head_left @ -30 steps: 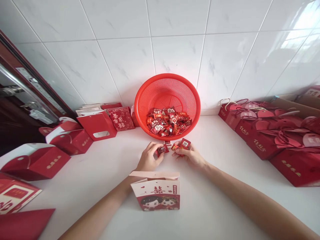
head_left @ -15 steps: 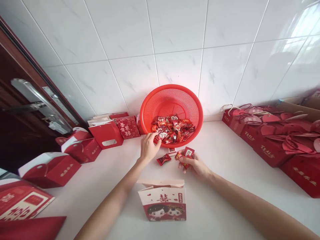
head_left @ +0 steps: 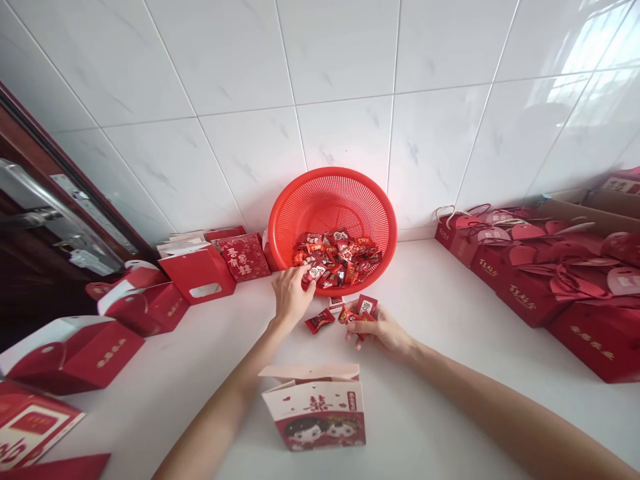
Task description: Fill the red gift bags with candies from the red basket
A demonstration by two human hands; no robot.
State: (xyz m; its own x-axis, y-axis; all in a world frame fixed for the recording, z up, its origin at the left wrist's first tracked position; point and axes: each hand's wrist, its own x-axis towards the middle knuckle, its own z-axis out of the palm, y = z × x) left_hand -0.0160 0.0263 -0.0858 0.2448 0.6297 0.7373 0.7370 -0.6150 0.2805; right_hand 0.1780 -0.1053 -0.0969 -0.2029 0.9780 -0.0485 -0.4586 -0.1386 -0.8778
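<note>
A red plastic basket point(head_left: 333, 175) leans against the wall with its mouth toward me, many wrapped candies point(head_left: 345, 257) heaped in its lower part. My left hand point(head_left: 293, 293) is at the basket's lower left edge, its fingers curled over the rim beside the candies. In front of the basket, my right hand point(head_left: 383, 330) holds a few red wrapped candies point(head_left: 367, 305) between thumb and fingers. One dark red candy point(head_left: 320, 321) lies loose on the counter between my hands. Nearer to me stands a white and red paper gift box point(head_left: 315, 413), its top flaps apart, with cartoon faces printed on it.
Red gift boxes point(head_left: 545, 300) with ribbons and handles stand in rows on the right. More boxes, among them an open-topped red box point(head_left: 75, 353), line the left side of the white counter point(head_left: 420, 427). A door handle point(head_left: 35, 200) is at the far left. White tiles rise behind.
The view has shifted slightly to the right, so everything sits further left. Both hands keep nearly the same places beside the basket and the candies.
</note>
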